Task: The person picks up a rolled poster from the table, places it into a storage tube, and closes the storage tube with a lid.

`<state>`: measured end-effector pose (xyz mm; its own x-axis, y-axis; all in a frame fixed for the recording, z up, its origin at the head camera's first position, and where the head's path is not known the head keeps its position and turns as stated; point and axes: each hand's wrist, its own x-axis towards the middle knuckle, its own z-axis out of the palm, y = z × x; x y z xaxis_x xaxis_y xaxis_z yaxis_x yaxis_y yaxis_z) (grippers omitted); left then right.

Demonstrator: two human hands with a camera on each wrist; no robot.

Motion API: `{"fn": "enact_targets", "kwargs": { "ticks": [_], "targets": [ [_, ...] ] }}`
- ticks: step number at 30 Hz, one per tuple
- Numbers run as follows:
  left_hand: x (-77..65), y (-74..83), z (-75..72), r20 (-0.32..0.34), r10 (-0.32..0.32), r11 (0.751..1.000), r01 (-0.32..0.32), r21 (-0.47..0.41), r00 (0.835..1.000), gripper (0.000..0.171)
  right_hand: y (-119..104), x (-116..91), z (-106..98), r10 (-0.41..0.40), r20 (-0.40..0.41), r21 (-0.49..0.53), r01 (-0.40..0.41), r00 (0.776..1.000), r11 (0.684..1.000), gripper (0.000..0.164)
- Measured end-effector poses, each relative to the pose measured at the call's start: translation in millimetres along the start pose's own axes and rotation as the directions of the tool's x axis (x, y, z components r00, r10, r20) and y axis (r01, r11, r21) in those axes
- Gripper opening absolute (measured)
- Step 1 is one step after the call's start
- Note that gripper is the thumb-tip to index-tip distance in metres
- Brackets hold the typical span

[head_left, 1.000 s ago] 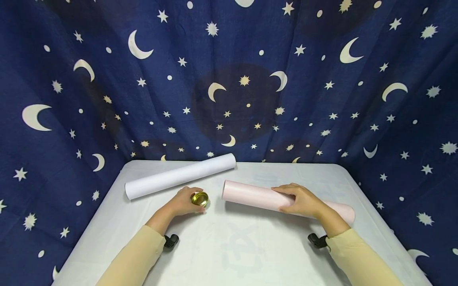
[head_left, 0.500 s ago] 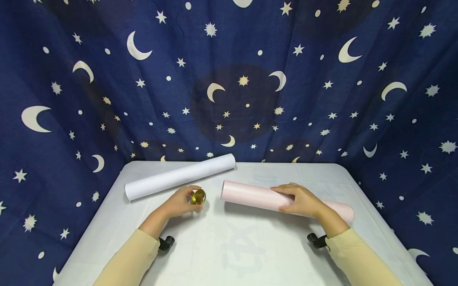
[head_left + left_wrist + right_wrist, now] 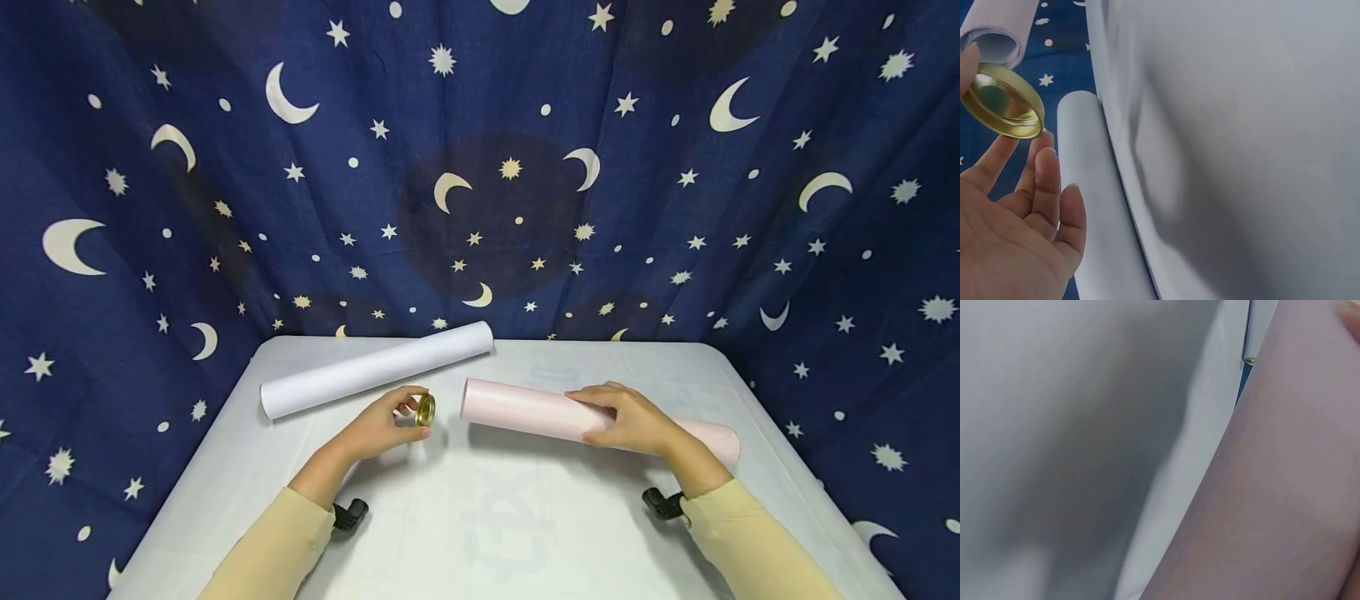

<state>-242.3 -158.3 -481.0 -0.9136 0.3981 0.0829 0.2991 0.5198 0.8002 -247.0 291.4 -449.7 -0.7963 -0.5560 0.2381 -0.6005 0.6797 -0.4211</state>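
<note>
Between the thumb and fingers of my left hand (image 3: 384,427) is a round gold metal lid (image 3: 425,410), held on edge above the table. Its hollow inner side shows in the left wrist view, where the thumb lies over the lid's rim (image 3: 1007,103). To its right, a short gap away, is the open end of a pink paper roll (image 3: 517,407). My right hand (image 3: 630,421) grips this roll around its middle from above. In the right wrist view the pink roll (image 3: 1260,487) fills much of the picture and most of that hand is out of sight.
A white roll (image 3: 375,368) lies slantwise on the table behind my left hand. The white-covered table (image 3: 517,517) reaches back to a dark blue curtain (image 3: 517,108) printed with moons and stars. Black wrist cameras (image 3: 350,515) sit on both wrists.
My left hand has drawn back slightly to the left, then tilted the lid from facing upward to standing on edge toward the pink roll. My right hand and both rolls stay put.
</note>
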Motion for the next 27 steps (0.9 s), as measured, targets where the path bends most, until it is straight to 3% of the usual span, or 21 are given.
{"fn": "enact_targets", "kwargs": {
  "ticks": [13,27],
  "targets": [
    [4.2,18.8,6.6,-0.040,0.070,0.995,-0.073,-0.072,0.997,0.068,-5,4,1,-0.040,-0.006,0.014,0.040,0.999,0.999,0.070],
    [12.2,25.4,13.4,-0.039,0.064,0.993,-0.068,-0.095,0.997,0.067,-8,6,4,-0.058,-0.004,0.029,0.059,0.998,0.998,0.070]
  ]
}}
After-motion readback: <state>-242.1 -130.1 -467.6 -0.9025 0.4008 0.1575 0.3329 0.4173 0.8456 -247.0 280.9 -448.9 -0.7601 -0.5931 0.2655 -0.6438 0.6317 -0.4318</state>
